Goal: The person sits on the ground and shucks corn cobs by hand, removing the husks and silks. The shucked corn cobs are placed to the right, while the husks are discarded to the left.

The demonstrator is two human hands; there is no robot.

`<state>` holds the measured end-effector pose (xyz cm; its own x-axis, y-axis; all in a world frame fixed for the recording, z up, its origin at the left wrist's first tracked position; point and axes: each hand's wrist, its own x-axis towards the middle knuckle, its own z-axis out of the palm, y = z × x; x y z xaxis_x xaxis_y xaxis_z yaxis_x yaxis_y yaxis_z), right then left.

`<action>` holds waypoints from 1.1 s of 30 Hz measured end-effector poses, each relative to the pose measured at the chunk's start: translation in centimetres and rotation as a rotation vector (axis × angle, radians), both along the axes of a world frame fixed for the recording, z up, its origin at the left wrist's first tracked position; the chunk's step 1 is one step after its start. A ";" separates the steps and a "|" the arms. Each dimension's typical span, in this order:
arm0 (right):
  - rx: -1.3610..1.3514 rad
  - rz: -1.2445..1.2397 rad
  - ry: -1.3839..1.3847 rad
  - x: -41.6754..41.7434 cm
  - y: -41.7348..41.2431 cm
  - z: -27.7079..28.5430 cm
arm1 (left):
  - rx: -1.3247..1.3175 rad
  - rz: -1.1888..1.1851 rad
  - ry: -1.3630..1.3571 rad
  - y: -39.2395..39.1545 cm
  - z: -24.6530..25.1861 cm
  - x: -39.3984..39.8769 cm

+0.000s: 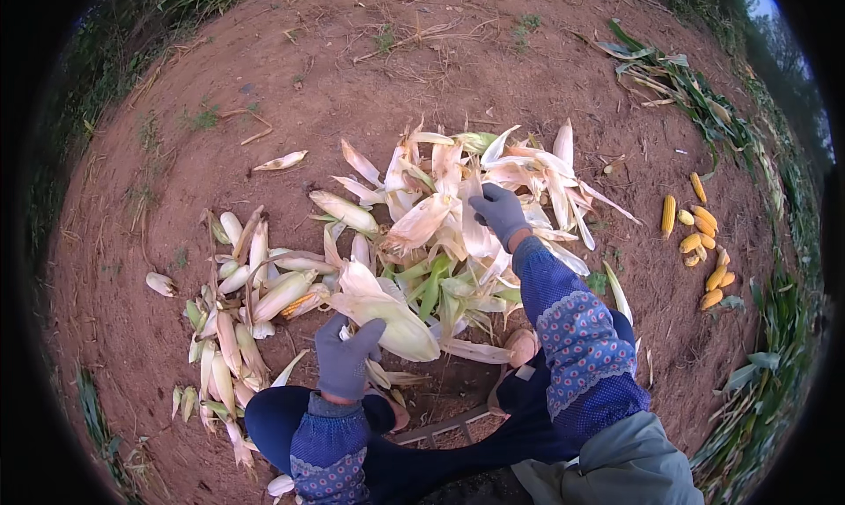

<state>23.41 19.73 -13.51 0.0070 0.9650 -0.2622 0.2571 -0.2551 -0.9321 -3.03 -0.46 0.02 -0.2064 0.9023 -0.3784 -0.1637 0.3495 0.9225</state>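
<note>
My left hand (pixel 346 353), in a grey glove, grips a pale green ear of corn (pixel 396 327) whose husk is still wrapped around most of it. Farther forward, my right hand (pixel 498 211), gloved alike, has its fingers closed on a dry corn husk leaf (pixel 473 224). Beneath and beyond it spreads a loose heap of stripped husks (pixel 422 227). To the left lies a pile of unshucked corn ears (pixel 231 340); one ear (pixel 305 301) there shows orange kernels through its husk.
Several bare yellow cobs (pixel 706 224) lie on the reddish soil at the right. A slatted frame (pixel 455 429) is between my feet. Green corn stalks (pixel 693 102) border the right side, and a single ear (pixel 160 284) lies apart at far left.
</note>
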 end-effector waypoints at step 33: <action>0.188 1.321 0.795 -3.2 -12.9 19.7 | 0.287 0.084 -0.412 -1.9 2.2 -1.7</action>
